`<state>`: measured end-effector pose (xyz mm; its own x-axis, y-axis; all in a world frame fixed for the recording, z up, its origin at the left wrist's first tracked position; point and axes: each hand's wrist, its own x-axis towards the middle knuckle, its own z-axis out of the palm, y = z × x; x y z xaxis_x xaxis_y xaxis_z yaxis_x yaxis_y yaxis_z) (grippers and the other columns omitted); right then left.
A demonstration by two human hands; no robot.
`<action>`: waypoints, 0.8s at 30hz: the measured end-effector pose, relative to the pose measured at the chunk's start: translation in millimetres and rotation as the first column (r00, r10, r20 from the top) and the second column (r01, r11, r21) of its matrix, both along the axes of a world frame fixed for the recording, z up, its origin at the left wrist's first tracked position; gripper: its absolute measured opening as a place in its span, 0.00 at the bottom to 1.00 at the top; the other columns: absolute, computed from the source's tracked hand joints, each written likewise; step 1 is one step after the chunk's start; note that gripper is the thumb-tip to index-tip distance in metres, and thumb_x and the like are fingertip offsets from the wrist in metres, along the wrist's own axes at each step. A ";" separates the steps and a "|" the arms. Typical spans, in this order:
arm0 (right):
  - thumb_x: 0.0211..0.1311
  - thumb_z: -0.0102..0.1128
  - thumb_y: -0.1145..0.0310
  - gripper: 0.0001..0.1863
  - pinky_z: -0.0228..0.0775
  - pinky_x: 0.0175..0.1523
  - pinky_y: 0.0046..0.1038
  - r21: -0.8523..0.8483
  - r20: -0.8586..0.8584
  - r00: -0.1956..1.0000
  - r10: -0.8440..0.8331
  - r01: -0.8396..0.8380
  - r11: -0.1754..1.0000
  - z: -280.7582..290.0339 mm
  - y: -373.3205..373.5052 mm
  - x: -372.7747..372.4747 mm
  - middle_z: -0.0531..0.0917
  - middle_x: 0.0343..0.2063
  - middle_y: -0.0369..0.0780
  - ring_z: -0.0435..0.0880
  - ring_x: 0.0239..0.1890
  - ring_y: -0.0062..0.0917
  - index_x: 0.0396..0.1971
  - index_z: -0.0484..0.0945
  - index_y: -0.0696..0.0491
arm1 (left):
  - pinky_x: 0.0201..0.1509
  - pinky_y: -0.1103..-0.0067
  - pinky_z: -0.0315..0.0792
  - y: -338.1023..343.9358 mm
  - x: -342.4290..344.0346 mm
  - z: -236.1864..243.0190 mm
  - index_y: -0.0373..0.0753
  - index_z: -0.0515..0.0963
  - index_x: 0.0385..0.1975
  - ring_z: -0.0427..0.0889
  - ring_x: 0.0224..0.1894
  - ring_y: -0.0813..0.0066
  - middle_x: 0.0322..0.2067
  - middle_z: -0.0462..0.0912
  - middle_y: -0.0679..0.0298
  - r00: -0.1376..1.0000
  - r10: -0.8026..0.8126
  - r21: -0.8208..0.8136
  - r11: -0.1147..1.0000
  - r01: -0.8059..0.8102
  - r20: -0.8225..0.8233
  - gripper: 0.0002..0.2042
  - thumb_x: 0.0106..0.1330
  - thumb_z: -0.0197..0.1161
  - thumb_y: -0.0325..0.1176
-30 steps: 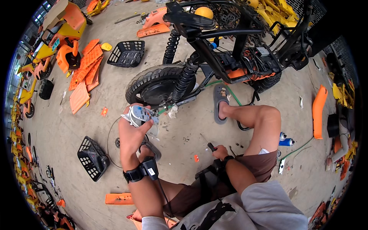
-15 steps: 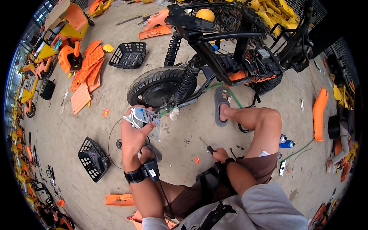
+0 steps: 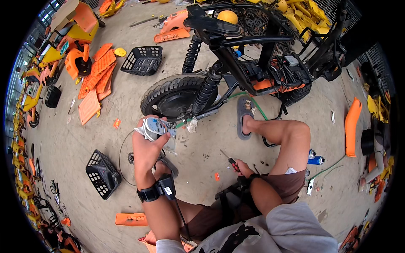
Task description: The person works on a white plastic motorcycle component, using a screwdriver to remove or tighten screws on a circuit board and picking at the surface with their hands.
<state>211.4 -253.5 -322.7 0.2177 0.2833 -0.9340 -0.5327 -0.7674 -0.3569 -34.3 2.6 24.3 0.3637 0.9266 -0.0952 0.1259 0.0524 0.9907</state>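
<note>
My left hand (image 3: 145, 149) is closed round a rounded grey part (image 3: 155, 128) with blue pieces on its face, thumb across the near side. A white strip shows along that part's edge; its exact kind I cannot make out. Just beyond it is the wheel (image 3: 168, 97) of a stripped black scooter frame (image 3: 236, 59). My right hand (image 3: 243, 168), low over my lap, grips a screwdriver (image 3: 231, 162) by its black and red handle. The thin shaft points up and left, away from the grey part.
Two black plastic baskets (image 3: 142, 61) (image 3: 102, 175) lie on the left. Orange panels (image 3: 99, 74) are piled beyond them. A toothed sprocket (image 3: 130, 158) rests near my left foot. Blue spray cans (image 3: 315, 160) and a green cable (image 3: 333, 166) are at right. Another person's arm (image 3: 374, 166) shows at far right.
The screwdriver has turned in my right hand, so red now shows on its handle, and that hand's fingers have shifted slightly. My left hand and the grey part stay nearly still.
</note>
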 end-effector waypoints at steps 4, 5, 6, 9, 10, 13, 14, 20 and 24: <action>0.60 0.49 0.55 0.16 0.52 0.17 0.23 -0.043 0.037 0.998 0.041 -0.040 0.998 1.0 4.2 -4.5 0.75 0.18 0.35 0.68 0.16 0.19 0.24 0.77 0.52 | 0.53 0.76 0.75 -0.3 -0.5 -1.3 0.32 0.69 0.52 0.81 0.49 0.71 0.50 0.82 0.52 1.000 0.011 -0.007 1.000 -0.011 0.007 0.25 0.52 0.64 0.13; 0.59 0.49 0.55 0.16 0.51 0.17 0.23 -0.048 0.055 0.997 0.048 -0.045 0.998 -0.6 4.0 -4.5 0.75 0.18 0.35 0.68 0.16 0.19 0.24 0.77 0.52 | 0.53 0.76 0.75 -0.1 0.3 -1.3 0.32 0.69 0.52 0.81 0.49 0.71 0.50 0.82 0.52 1.000 0.006 -0.007 1.000 -0.006 0.002 0.25 0.52 0.64 0.13; 0.59 0.49 0.55 0.16 0.51 0.17 0.23 -0.045 0.051 0.998 0.028 -0.025 0.999 -1.3 1.8 -3.2 0.75 0.18 0.36 0.68 0.16 0.19 0.24 0.77 0.52 | 0.53 0.76 0.75 0.1 0.9 -1.4 0.32 0.69 0.52 0.81 0.49 0.71 0.50 0.82 0.52 1.000 0.001 -0.008 1.000 -0.001 -0.002 0.25 0.52 0.64 0.13; 0.57 0.50 0.54 0.16 0.51 0.17 0.23 -0.021 0.017 1.000 0.009 -0.008 1.000 2.3 3.5 -3.0 0.76 0.18 0.36 0.68 0.16 0.19 0.24 0.77 0.52 | 0.53 0.76 0.75 0.1 0.2 -1.8 0.33 0.69 0.51 0.81 0.50 0.71 0.50 0.82 0.52 1.000 0.005 -0.001 1.000 -0.005 -0.005 0.25 0.52 0.64 0.13; 0.57 0.50 0.54 0.16 0.51 0.17 0.23 -0.007 0.000 1.000 0.019 -0.019 1.000 2.0 3.8 -0.5 0.76 0.18 0.37 0.68 0.16 0.20 0.24 0.76 0.52 | 0.53 0.76 0.75 0.0 0.9 -2.6 0.33 0.69 0.51 0.81 0.49 0.71 0.50 0.82 0.52 1.000 0.005 0.000 1.000 -0.005 0.001 0.25 0.52 0.64 0.13; 0.56 0.50 0.55 0.15 0.51 0.17 0.23 0.007 -0.007 1.000 0.011 -0.011 1.000 3.6 5.9 2.1 0.76 0.17 0.37 0.68 0.15 0.20 0.23 0.76 0.52 | 0.53 0.75 0.76 0.6 -0.1 -4.8 0.33 0.69 0.51 0.81 0.50 0.70 0.50 0.82 0.52 1.000 -0.008 0.013 1.000 0.008 -0.002 0.25 0.52 0.64 0.13; 0.55 0.50 0.56 0.15 0.51 0.16 0.23 0.006 -0.003 1.000 0.003 -0.003 1.000 6.1 7.6 0.8 0.76 0.17 0.37 0.67 0.15 0.19 0.23 0.76 0.52 | 0.53 0.75 0.76 0.7 -0.9 -5.6 0.33 0.69 0.52 0.81 0.49 0.70 0.50 0.82 0.52 1.000 -0.005 0.011 1.000 0.005 -0.004 0.25 0.52 0.64 0.13; 0.54 0.48 0.59 0.13 0.50 0.14 0.23 0.032 -0.128 0.988 -0.088 0.093 0.995 -7.7 2.5 5.4 0.76 0.19 0.41 0.67 0.14 0.21 0.26 0.74 0.54 | 0.54 0.75 0.75 1.7 2.1 -2.2 0.32 0.68 0.52 0.81 0.50 0.70 0.50 0.82 0.51 1.000 -0.016 0.005 1.000 0.016 -0.010 0.25 0.52 0.64 0.13; 0.55 0.46 0.61 0.12 0.50 0.13 0.23 0.044 -0.124 0.986 -0.114 0.121 0.992 -0.8 4.9 0.4 0.75 0.19 0.42 0.68 0.14 0.22 0.27 0.72 0.54 | 0.52 0.77 0.76 -0.3 1.8 -2.7 0.32 0.69 0.50 0.81 0.47 0.73 0.48 0.83 0.54 1.000 0.010 0.007 1.000 -0.010 0.007 0.24 0.51 0.65 0.14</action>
